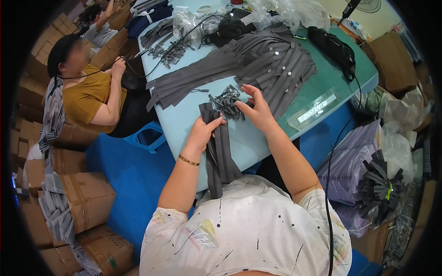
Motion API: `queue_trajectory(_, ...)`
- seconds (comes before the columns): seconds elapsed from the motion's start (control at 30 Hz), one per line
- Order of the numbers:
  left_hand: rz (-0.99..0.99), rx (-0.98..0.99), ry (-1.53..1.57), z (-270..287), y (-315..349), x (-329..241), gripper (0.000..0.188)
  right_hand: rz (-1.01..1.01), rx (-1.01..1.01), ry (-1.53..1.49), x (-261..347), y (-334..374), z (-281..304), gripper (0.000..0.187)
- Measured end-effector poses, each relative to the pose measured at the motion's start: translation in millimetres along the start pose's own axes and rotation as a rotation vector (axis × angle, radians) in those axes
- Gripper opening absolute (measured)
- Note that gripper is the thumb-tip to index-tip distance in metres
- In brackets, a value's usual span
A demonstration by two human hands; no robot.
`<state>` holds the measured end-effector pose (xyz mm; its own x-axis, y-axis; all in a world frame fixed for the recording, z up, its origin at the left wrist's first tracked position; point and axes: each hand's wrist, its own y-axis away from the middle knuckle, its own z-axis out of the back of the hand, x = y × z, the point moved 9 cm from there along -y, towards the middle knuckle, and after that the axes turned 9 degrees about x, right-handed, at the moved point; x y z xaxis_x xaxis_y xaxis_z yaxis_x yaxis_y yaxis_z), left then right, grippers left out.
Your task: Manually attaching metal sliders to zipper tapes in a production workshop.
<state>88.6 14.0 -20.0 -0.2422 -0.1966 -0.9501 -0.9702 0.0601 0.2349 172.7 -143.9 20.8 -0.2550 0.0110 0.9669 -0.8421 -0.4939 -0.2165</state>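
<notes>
Several dark grey zippers are bunched in my left hand, its thumb pressed across them near their upper ends. Their lower ends hang over the table's near edge against my shirt. Just beyond lies a small heap of grey zipper pulls. My right hand hovers at the heap's right side, thumb and fingers spread, with nothing visible between them. Farther back, a wide fan of grey zippers covers the table, a few small whitish pieces on top.
The pale blue table also bears another heap of pulls, clear plastic bags and a black bag. A person sits at the left by a blue stool. Cartons stack at left; a black cable hangs at right.
</notes>
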Motion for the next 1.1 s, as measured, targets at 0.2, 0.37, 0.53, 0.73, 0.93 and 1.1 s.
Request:
queue_trajectory(0.2,0.004,-0.008,-0.004,-0.3,1.3,-1.9,0.024,-0.057,0.1,-0.015,-15.2,0.4,-2.5,0.048)
queue_trajectory(0.37,0.008,-0.012,0.008,0.1,1.4,-0.4,0.024,0.041,0.023,0.052,1.5,1.9,0.2,0.07)
queue_trajectory(0.53,0.009,-0.01,0.003,0.0,1.8,-1.7,0.024,0.013,0.045,-0.013,-2.5,1.1,-0.4,0.081)
queue_trajectory(0.73,0.005,-0.011,0.011,0.5,1.6,-0.7,0.023,0.026,0.041,-0.022,-5.4,0.7,-0.3,0.077)
queue_trajectory(0.93,0.001,-0.011,0.004,0.9,1.6,-1.3,0.024,0.014,0.074,-0.006,-12.4,0.5,1.6,0.05)
queue_trajectory(1.1,0.009,-0.014,-0.004,0.7,1.3,-1.3,0.024,0.008,0.086,-0.001,-11.1,0.8,1.2,0.048)
